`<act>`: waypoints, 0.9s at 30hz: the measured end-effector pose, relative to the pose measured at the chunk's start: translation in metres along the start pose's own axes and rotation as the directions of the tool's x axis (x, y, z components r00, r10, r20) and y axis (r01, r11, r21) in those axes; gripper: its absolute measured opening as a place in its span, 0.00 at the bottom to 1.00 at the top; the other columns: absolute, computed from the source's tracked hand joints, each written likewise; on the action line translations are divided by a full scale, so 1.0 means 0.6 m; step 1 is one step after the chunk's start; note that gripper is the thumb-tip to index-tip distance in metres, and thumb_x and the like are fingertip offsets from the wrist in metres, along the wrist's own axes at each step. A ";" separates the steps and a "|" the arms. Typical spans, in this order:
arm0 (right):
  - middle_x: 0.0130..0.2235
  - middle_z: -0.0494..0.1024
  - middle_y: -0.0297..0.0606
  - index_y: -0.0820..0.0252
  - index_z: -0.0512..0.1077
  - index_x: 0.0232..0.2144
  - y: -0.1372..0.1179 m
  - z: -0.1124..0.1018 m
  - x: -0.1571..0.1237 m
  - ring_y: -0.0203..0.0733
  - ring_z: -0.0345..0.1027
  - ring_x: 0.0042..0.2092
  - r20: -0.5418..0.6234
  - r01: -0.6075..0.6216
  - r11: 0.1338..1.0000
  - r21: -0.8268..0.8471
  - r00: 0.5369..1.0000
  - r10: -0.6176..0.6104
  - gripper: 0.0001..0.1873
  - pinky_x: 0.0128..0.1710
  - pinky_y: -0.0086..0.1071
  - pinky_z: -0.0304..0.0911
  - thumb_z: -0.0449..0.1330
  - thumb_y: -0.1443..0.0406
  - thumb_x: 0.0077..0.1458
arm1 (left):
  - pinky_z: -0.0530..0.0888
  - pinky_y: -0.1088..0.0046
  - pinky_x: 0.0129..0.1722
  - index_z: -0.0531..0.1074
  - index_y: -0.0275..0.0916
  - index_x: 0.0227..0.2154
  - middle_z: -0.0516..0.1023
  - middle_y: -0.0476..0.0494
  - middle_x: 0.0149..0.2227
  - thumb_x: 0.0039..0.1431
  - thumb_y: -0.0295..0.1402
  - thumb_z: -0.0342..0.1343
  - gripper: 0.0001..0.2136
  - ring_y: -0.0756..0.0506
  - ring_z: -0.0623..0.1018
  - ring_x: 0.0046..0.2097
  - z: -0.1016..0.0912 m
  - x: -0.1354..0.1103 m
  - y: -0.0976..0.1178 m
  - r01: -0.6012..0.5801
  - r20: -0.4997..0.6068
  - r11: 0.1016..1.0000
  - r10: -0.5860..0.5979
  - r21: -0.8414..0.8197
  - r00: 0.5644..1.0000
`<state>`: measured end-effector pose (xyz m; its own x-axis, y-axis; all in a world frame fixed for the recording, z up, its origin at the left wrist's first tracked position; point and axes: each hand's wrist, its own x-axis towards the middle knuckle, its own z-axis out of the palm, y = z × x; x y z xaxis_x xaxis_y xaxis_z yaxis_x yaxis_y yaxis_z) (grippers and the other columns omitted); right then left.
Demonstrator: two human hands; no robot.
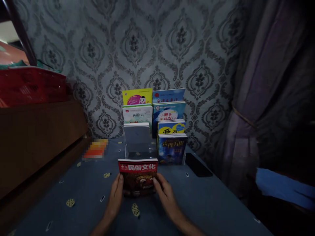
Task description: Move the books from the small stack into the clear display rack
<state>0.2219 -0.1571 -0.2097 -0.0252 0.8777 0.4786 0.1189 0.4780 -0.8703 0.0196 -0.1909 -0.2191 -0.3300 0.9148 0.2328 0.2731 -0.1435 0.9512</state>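
Left hand [116,193] and right hand [166,191] have their fingers closed on the sides of a red-topped book [139,177], in front of a clear rack [152,151]. Picture books [171,147] stand up in the rack. Green stuff [21,64] peeks over a red basket [34,83].

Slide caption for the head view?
Left hand and right hand hold a book by its sides before a clear rack of books.

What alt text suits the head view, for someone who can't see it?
The left hand and right hand hold a book with a red-topped cover between them, by its side edges. Behind it, other books stand in two stepped columns over a blue patterned cloth, with a flat black object to their right.
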 end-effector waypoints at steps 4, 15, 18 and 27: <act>0.40 0.81 0.41 0.55 0.75 0.43 0.002 0.017 0.002 0.48 0.74 0.43 -0.018 0.024 1.000 -0.007 1.000 -0.024 0.22 0.43 0.38 0.72 0.51 0.49 0.61 | 0.71 0.61 0.56 0.67 0.40 0.57 0.77 0.38 0.52 0.67 0.50 0.39 0.26 0.41 0.72 0.58 0.005 0.018 -0.007 -0.019 -0.020 0.997 0.020 0.069 1.000; 0.46 0.80 0.41 0.53 0.73 0.46 0.024 0.022 -0.004 0.49 0.74 0.48 -0.010 0.058 0.991 -0.117 0.998 -0.060 0.20 0.47 0.40 0.72 0.48 0.51 0.63 | 0.70 0.57 0.59 0.70 0.40 0.54 0.75 0.39 0.55 0.67 0.52 0.37 0.27 0.40 0.70 0.60 0.018 0.022 0.004 -0.001 -0.029 1.000 0.000 -0.019 1.000; 0.46 0.80 0.41 0.54 0.72 0.46 0.018 0.022 -0.005 0.48 0.74 0.48 0.008 0.056 0.992 -0.113 0.998 -0.055 0.20 0.48 0.39 0.71 0.47 0.52 0.64 | 0.69 0.57 0.60 0.71 0.40 0.53 0.73 0.39 0.57 0.66 0.53 0.39 0.27 0.40 0.69 0.61 0.019 0.022 0.007 0.034 -0.050 0.998 -0.037 -0.047 0.998; 0.46 0.80 0.43 0.57 0.71 0.48 0.017 0.027 0.030 0.47 0.74 0.48 0.023 0.086 0.991 -0.100 0.996 -0.084 0.20 0.49 0.39 0.70 0.46 0.54 0.64 | 0.66 0.59 0.61 0.70 0.35 0.52 0.72 0.35 0.58 0.63 0.56 0.41 0.30 0.39 0.69 0.61 0.029 0.061 0.018 0.001 -0.056 0.993 -0.008 -0.118 0.998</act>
<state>0.2065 -0.1361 -0.2117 -0.0584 0.8347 0.5475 0.2145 0.5462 -0.8097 0.0262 -0.1523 -0.2037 -0.3818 0.8935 0.2362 0.1638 -0.1861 0.9688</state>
